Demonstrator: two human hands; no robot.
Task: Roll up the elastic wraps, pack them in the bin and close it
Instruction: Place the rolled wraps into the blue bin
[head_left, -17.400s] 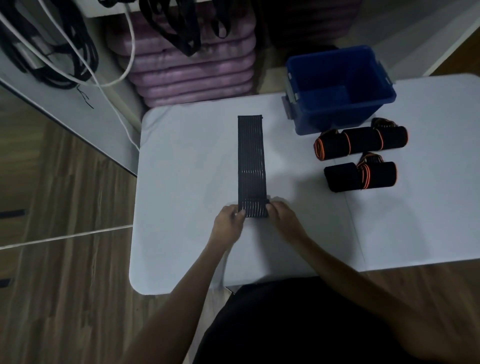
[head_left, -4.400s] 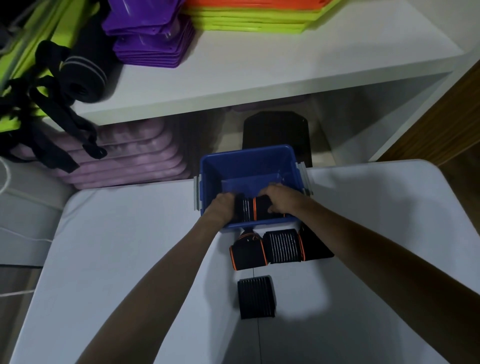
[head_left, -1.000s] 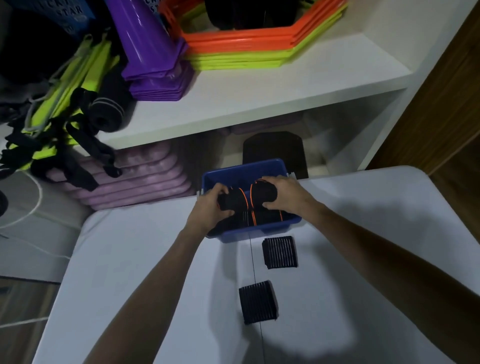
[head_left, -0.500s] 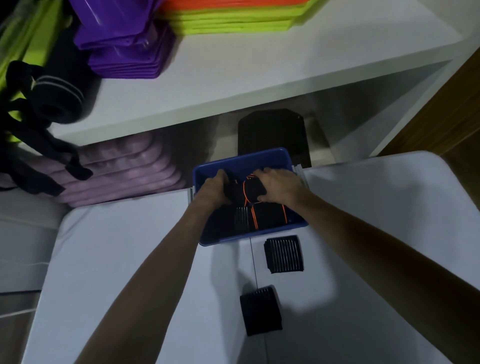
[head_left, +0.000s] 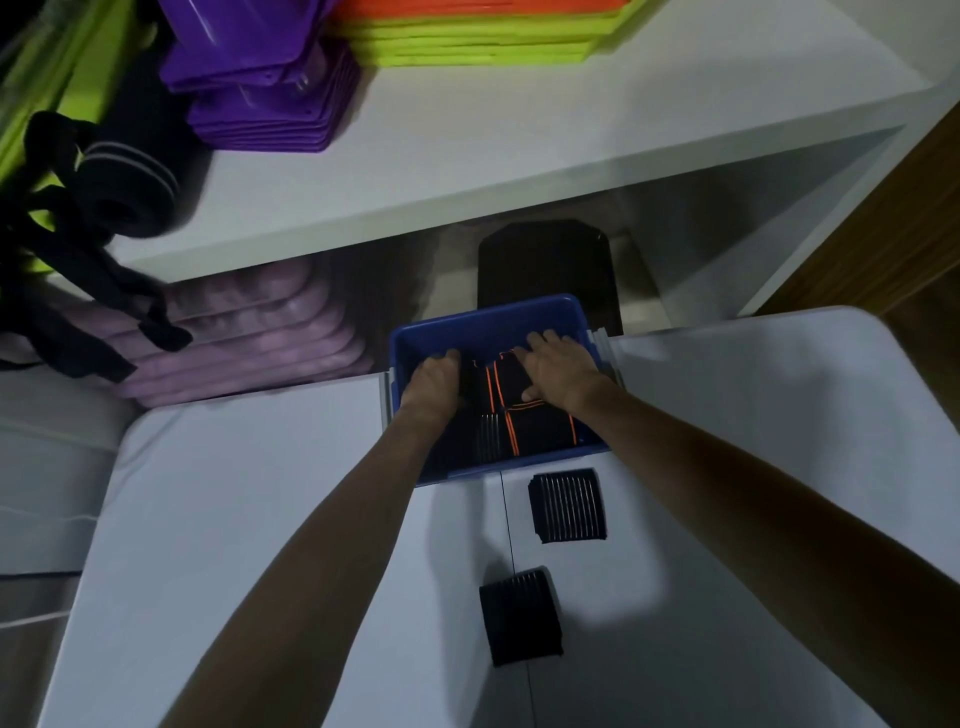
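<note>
The blue bin stands at the far edge of the white table. Several black rolled wraps with orange trim lie inside it. Both my hands are down in the bin on the rear roll. My left hand grips that roll's left end with curled fingers. My right hand lies on its right part with the fingers spread fairly flat. In front of the bin, two ribbed black rolled wraps lie on the table, one near the bin and one closer to me.
A flat black panel sits behind the bin under a white shelf. The shelf holds purple trays, green and orange boards and a dark roll. Lilac mats are stacked to the left.
Both hands have lowered the orange-trimmed roll from above the bin's rim down into the bin. The two ribbed rolls on the table have not moved.
</note>
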